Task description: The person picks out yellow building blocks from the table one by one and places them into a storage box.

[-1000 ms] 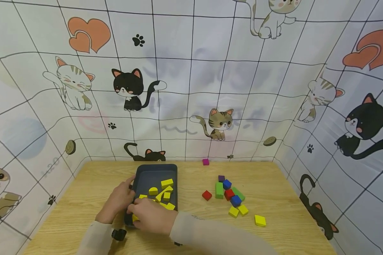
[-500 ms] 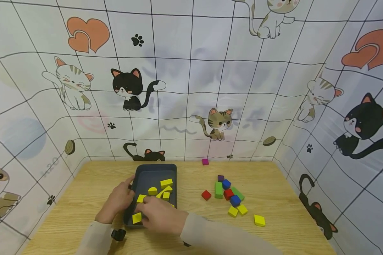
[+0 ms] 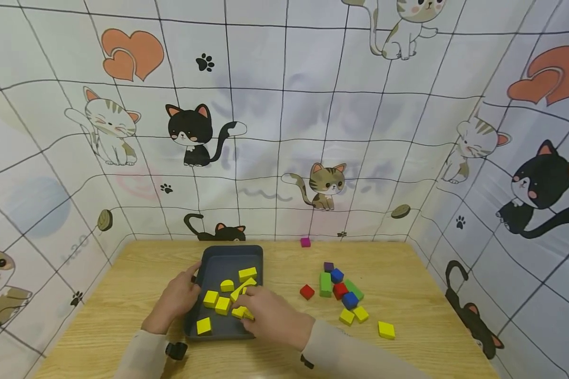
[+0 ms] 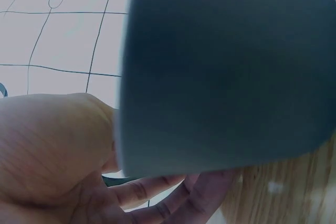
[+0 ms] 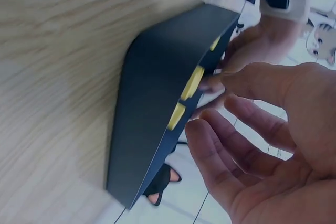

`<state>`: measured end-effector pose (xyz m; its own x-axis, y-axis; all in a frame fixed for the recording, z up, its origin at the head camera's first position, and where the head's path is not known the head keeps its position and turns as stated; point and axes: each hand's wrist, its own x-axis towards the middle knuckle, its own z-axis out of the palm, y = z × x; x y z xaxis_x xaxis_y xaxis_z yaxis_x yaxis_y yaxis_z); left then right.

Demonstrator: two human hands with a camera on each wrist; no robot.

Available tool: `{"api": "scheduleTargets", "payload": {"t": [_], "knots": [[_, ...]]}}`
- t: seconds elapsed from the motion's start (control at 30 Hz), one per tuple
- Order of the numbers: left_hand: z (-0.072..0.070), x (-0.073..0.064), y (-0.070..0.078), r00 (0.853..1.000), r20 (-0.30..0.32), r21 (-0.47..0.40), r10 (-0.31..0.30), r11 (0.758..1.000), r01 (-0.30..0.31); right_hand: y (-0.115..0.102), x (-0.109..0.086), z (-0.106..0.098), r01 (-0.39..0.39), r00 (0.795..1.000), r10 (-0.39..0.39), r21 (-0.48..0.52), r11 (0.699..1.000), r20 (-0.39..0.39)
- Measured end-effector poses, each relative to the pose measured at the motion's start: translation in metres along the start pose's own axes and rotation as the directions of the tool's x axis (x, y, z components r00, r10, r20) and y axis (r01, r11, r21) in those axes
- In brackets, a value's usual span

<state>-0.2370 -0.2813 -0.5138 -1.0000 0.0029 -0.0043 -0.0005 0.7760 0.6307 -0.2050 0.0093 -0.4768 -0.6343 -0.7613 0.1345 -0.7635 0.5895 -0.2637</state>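
Note:
A dark grey tray [image 3: 218,259] stands on the left of the table, with several yellow blocks in it. My left hand [image 3: 174,299] grips its left rim, the thumb over the edge and the fingers along the outer wall. My right hand [image 3: 272,316] is over the tray's right side, fingertips among yellow blocks [image 3: 239,312] that it partly hides. In the right wrist view its thumb and loosely bent fingers [image 5: 205,140] stand apart, near the yellow pieces [image 5: 192,82] behind the rim. Further left, single yellow blocks [image 3: 211,299] lie spread on the tray floor.
Right of the tray lies a group of blocks: green [image 3: 325,284], blue [image 3: 350,300], red [image 3: 340,289] and purple [image 3: 329,267]. A red block [image 3: 307,291] and a yellow block [image 3: 386,330] lie apart. A magenta block [image 3: 305,242] sits at the back edge by the cat-print wall.
My right hand has moved right across the tray, uncovering yellow blocks on the left and middle of its floor. The left hand stays on the rim.

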Motion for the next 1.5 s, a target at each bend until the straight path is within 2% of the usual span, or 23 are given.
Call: {"api": "scheduleTargets", "payload": {"t": [0.33,0.7,0.9,1.03,1.2,1.27,1.43,1.5], "knots": [[0.003,0.002,-0.003,1.000,-0.015,0.026,0.023,0.999,-0.022,0.037,-0.039,-0.019,-0.183,0.983,0.183,0.055,0.982,0.001],[0.006,0.002,-0.004,0.999,-0.029,0.030,0.019,0.999,-0.018,0.087,-0.103,-0.034,-0.286,0.952,0.296,0.112,0.952,-0.079],[0.006,0.001,-0.003,0.999,-0.031,0.039,0.030,0.999,-0.029,0.107,-0.131,-0.036,-0.402,0.907,0.407,0.066,0.913,-0.110],[0.003,-0.001,-0.002,0.999,-0.030,0.041,0.038,0.998,-0.037,0.116,-0.150,-0.041,-0.456,0.879,0.463,0.084,0.886,-0.116],[0.002,0.000,-0.001,0.999,-0.037,0.044,0.036,0.998,-0.034,0.128,-0.167,-0.047,-0.556,0.822,0.562,0.080,0.827,-0.091],[0.003,0.000,-0.002,0.999,-0.034,0.034,0.028,0.999,-0.027,0.133,-0.172,-0.048,-0.583,0.806,0.587,0.067,0.809,-0.077],[0.005,0.000,-0.004,0.999,-0.032,0.018,0.031,0.999,-0.030,0.144,-0.187,-0.049,-0.608,0.791,0.610,0.046,0.792,-0.046],[0.006,0.000,-0.004,0.999,-0.036,0.022,0.034,0.999,-0.033,0.149,-0.193,-0.049,-0.605,0.795,0.606,0.032,0.795,-0.038]]}}
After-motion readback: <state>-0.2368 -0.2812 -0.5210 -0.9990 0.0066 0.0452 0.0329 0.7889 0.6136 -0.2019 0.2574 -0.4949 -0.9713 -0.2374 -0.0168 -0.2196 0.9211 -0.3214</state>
